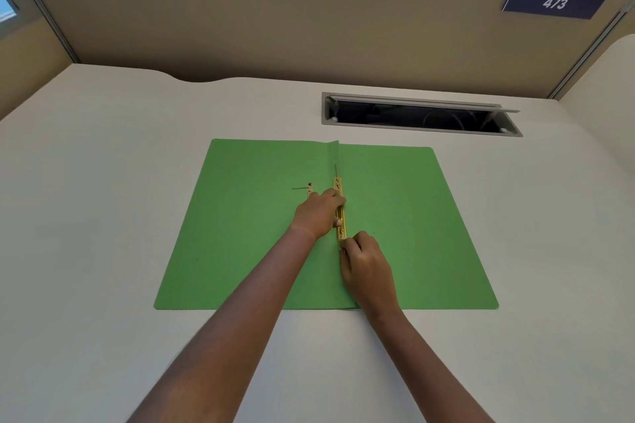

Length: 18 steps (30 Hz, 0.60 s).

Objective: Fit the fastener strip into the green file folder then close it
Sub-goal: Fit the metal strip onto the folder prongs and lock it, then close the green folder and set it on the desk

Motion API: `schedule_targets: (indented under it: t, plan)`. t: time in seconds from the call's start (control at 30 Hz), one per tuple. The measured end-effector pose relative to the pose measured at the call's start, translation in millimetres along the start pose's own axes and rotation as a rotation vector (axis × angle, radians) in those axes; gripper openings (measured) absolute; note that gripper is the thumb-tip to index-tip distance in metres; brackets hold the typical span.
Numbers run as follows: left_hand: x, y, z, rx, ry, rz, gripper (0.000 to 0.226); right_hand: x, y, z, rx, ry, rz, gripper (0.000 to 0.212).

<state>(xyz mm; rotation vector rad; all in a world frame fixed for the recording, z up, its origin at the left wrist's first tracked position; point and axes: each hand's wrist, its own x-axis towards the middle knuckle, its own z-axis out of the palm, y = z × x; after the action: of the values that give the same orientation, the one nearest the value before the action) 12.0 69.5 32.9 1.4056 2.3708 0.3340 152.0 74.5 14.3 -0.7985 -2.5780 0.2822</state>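
Observation:
The green file folder (pixel 405 216) lies open and flat on the desk, its spine fold running away from me down the middle. A yellow fastener strip (pixel 340 213) lies along that fold, with a thin prong standing up at its far end. My left hand (pixel 318 216) presses on the strip's middle from the left side. My right hand (pixel 366 268) pinches the strip's near end with fingertips closed. A second small metal piece (pixel 307 188) with a bent prong rests on the left leaf, just beyond my left hand.
The pale desk (pixel 103 216) extends to both sides of the folder. An open cable slot (pixel 419 115) with a raised lid sits behind the folder on the right. Beige partition walls (pixel 275 27) close off the back and sides.

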Motion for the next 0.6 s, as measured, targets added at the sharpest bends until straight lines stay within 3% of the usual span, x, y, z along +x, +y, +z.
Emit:
schedule_targets:
  t: [0.23, 0.4, 0.5, 0.6]
  plan:
    - [-9.0, -6.2, 2.7, -0.204, 0.07, 0.005, 0.049, -7.2, 18.7, -9.9, 0.111, -0.038, -0.069, 0.01]
    - [-30.2, -17.3, 7.4, -0.299, 0.343, 0.002, 0.03, -7.5, 33.7, -15.0, 0.099, -0.01, -0.024, 0.016]
    - [-38.2, -34.8, 4.2, -0.166, 0.502, -0.121, 0.032, -10.0, 41.0, -11.7, 0.055, -0.041, 0.012, 0.027]
    - [-45.4, -58.6, -3.3, -0.021, 0.45, -0.349, 0.037, -16.2, 46.1, -3.9, -0.008, -0.204, 0.081, 0.044]
